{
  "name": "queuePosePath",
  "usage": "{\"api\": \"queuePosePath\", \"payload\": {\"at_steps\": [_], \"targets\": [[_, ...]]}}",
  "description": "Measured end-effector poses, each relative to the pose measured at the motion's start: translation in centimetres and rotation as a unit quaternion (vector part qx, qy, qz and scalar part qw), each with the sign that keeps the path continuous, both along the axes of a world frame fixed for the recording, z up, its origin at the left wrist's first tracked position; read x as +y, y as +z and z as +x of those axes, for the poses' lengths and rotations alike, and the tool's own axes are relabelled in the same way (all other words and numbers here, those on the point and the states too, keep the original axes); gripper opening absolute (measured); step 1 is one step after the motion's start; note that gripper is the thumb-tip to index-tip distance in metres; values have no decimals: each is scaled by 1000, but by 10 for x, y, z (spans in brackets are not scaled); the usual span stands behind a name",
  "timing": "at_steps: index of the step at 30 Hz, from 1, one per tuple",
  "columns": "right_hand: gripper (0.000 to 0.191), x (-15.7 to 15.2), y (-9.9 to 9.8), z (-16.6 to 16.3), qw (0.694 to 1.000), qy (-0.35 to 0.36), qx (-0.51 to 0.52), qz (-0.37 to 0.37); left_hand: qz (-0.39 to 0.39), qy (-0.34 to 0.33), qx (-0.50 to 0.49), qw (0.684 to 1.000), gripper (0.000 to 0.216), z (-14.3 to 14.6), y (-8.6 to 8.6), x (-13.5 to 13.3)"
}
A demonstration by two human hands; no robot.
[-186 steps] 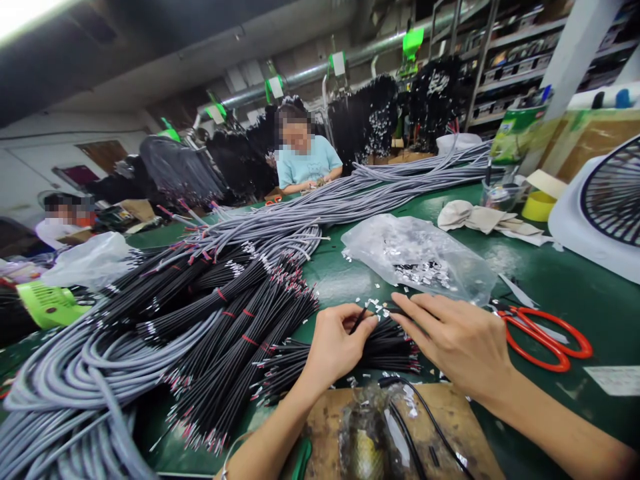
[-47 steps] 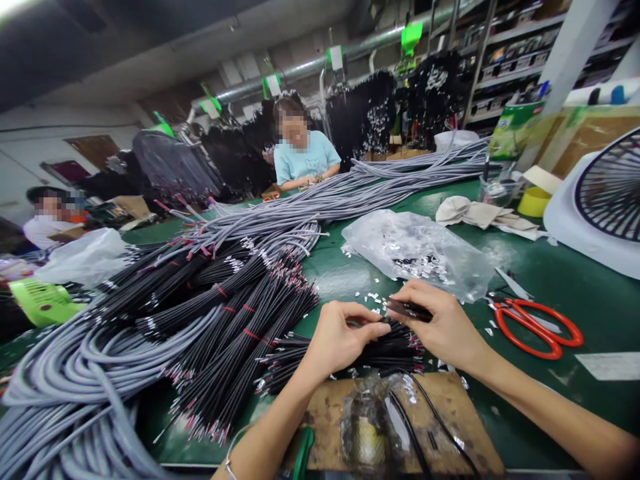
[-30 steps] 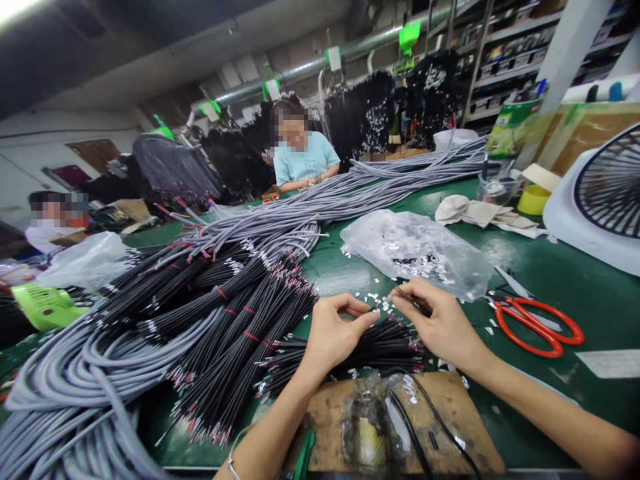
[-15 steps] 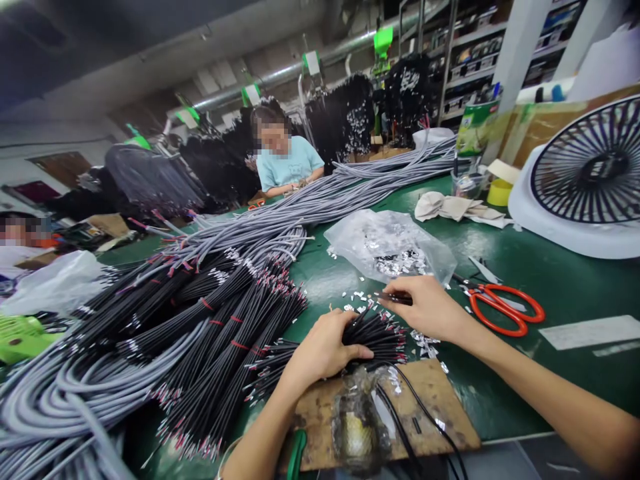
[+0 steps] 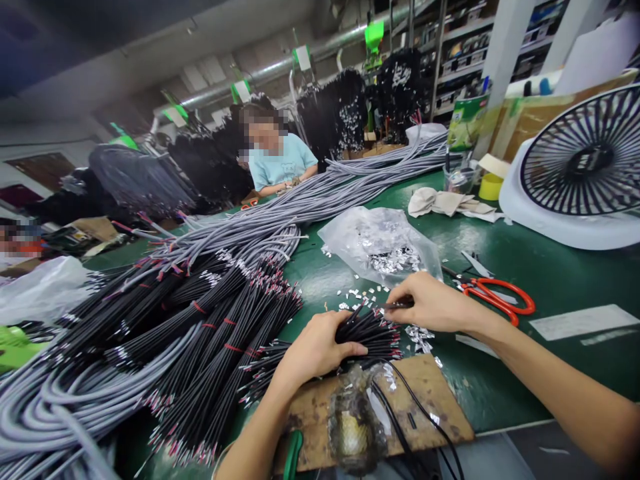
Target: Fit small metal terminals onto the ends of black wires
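Note:
My left hand (image 5: 320, 347) lies over a bundle of short black wires (image 5: 377, 337) with reddish, bare-tipped ends, its thumb and fingers closed around them. In my right hand (image 5: 430, 301) is a slim dark tool that looks like tweezers (image 5: 399, 305). Its tip is at the far right side of the bundle, close to the wire ends; whether it grips anything is too small to tell. Small silvery metal pieces (image 5: 363, 293) are scattered just beyond the bundle, and more (image 5: 420, 338) lie beside it under my right wrist.
A wooden board (image 5: 425, 400) carrying a plastic-wrapped device (image 5: 353, 427) sits at the near edge. Piled black wires (image 5: 220, 373) and grey cables (image 5: 310, 197) fill the left. Red-handled scissors (image 5: 500, 300), a clear bag (image 5: 380, 240) and a fan (image 5: 585, 160) are rightward. A co-worker (image 5: 283, 160) sits opposite.
The whole view has shifted slightly left and up. My right hand and its tool have moved a little closer to the wire bundle, while my left hand keeps its hold.

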State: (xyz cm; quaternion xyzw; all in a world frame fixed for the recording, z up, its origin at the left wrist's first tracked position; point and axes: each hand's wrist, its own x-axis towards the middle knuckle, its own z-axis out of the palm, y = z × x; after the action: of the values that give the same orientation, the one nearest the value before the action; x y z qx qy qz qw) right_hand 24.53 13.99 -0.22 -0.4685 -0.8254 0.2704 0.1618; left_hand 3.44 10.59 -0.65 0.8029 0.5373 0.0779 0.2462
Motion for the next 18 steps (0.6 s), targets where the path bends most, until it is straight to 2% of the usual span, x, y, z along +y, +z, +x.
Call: {"api": "queuePosePath", "payload": {"at_steps": [2, 5, 8, 13, 18], "targets": [[15, -1, 0, 2, 999, 49, 0, -22, -1, -1, -2, 1000, 36, 0, 1, 0], [13, 0, -5, 4, 998, 66, -1, -23, 18, -1, -13, 1000, 37, 3, 1, 0], [14, 1, -11, 3, 998, 55, -14, 4, 59, 24, -48, 997, 40, 9, 0, 0], [17, 1, -15, 0, 999, 38, -9, 29, 86, 47, -98, 990, 14, 20, -7, 0], [13, 0, -9, -4, 997, -36, 49, 52, 101, 51, -106, 988, 18, 23, -14, 1]]}}
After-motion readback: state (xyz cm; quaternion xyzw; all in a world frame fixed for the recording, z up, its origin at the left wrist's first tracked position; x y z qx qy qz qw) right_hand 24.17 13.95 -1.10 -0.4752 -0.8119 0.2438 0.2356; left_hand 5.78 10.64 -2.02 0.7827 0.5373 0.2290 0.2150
